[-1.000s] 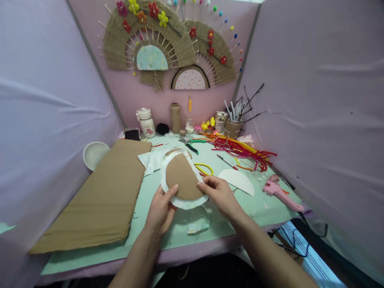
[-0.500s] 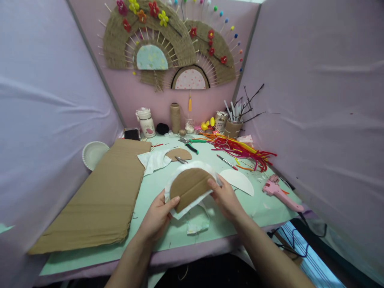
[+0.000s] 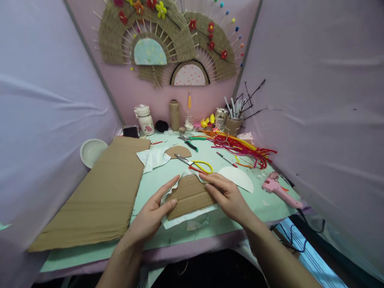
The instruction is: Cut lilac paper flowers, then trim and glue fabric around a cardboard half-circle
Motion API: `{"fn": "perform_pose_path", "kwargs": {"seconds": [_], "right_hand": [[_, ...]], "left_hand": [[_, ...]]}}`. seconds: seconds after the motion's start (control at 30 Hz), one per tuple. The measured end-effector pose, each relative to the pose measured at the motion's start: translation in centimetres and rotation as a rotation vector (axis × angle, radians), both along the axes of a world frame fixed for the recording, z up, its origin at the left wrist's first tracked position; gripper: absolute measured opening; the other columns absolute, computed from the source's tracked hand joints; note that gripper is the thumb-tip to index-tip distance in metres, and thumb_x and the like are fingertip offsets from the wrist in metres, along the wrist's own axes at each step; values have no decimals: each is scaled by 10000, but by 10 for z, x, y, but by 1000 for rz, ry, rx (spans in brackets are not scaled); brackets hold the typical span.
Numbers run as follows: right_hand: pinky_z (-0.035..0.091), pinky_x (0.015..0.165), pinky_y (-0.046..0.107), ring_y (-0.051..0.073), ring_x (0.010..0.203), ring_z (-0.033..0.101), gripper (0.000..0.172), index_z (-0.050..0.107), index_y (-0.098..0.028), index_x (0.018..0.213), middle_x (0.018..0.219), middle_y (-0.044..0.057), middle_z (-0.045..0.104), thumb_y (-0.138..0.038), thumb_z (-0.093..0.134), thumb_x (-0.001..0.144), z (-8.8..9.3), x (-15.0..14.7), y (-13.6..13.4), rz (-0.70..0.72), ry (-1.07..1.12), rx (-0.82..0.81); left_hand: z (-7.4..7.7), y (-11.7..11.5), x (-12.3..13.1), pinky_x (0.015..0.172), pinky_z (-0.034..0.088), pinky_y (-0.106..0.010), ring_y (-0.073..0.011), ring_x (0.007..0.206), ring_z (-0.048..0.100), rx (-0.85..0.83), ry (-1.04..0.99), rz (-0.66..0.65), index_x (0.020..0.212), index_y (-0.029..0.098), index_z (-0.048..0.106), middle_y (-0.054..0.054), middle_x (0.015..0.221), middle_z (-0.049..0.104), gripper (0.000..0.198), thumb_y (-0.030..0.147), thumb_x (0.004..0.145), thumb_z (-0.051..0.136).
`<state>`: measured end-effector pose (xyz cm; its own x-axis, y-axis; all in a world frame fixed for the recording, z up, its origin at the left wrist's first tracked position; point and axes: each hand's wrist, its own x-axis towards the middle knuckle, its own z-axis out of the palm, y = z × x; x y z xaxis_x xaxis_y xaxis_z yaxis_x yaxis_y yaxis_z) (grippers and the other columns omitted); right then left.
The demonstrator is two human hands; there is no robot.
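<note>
A brown cardboard half-circle (image 3: 190, 196) lies on a slightly larger piece of pale cloth (image 3: 192, 216), low over the front of the table. My left hand (image 3: 157, 210) holds its left side, thumb on the cardboard and fingers along the curved edge. On the right, my right hand (image 3: 228, 196) grips the upper right edge, fingertips on the cloth where it rises around the cardboard. Scissors (image 3: 202, 166) with yellow and red handles lie just beyond. A cloth scrap (image 3: 198, 223) is partly hidden beneath the cloth's lower edge.
A large cardboard sheet (image 3: 99, 196) covers the table's left. White half-circle paper (image 3: 237, 178), a pen (image 3: 227, 159) and a pink glue gun (image 3: 282, 190) lie on the right. Green-handled pliers (image 3: 192, 142) and red pipe cleaners (image 3: 240, 148) lie farther back. Woven fans (image 3: 180, 44) hang behind.
The cardboard and cloth have come down and toward me, uncovering the scissors' handles. My right hand has shifted to the upper edge, and the cloth's rim now stands up around the curve.
</note>
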<state>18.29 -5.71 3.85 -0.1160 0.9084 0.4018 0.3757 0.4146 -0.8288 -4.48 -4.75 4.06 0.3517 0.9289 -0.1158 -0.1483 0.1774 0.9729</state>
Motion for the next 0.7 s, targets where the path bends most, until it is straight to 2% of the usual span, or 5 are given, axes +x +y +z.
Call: {"fn": "perform_pose_path", "kwargs": {"seconds": [0.1, 0.27, 0.43, 0.57, 0.7], "right_hand": [[443, 932, 394, 230, 1054, 584, 309, 649, -293, 1183, 1129, 61, 662, -258, 508, 911, -1, 2, 1, 4, -7, -8], [451, 920, 370, 221, 1036, 597, 287, 670, -287, 1150, 1125, 51, 667, -259, 529, 901, -3, 4, 3, -15, 39, -46], [452, 916, 357, 212, 1039, 588, 318, 632, -278, 1207, 1124, 64, 645, -247, 487, 926, -2, 6, 2, 34, -49, 11], [457, 921, 366, 219, 1069, 565, 382, 548, -252, 1307, 1178, 102, 597, -252, 466, 934, 0, 8, -2, 78, -161, 92], [433, 964, 388, 231, 1110, 555, 383, 561, -260, 1290, 1217, 93, 600, -266, 507, 911, 1, 8, -4, 62, -96, 23]], "left_hand": [[1, -1, 3, 1059, 351, -366, -285, 1307, 413, -28, -26, 23, 1290, 271, 555, -65, 1410, 487, 558, 264, 749, 691], [-2, 1, 4, 1001, 417, -368, -286, 1270, 455, -77, -88, -14, 1367, 320, 449, -44, 1420, 478, 632, 268, 776, 667], [-3, 2, 3, 1035, 375, -362, -288, 1296, 420, -38, 19, -25, 1341, 303, 490, -46, 1460, 424, 571, 316, 792, 648], [-2, 2, 4, 1056, 344, -343, -274, 1320, 390, 4, 62, 27, 1310, 291, 530, -41, 1458, 428, 537, 336, 789, 650], [-3, 2, 4, 1052, 351, -333, -274, 1320, 393, -17, 23, 50, 1283, 281, 561, -45, 1446, 445, 532, 316, 765, 676]]}}
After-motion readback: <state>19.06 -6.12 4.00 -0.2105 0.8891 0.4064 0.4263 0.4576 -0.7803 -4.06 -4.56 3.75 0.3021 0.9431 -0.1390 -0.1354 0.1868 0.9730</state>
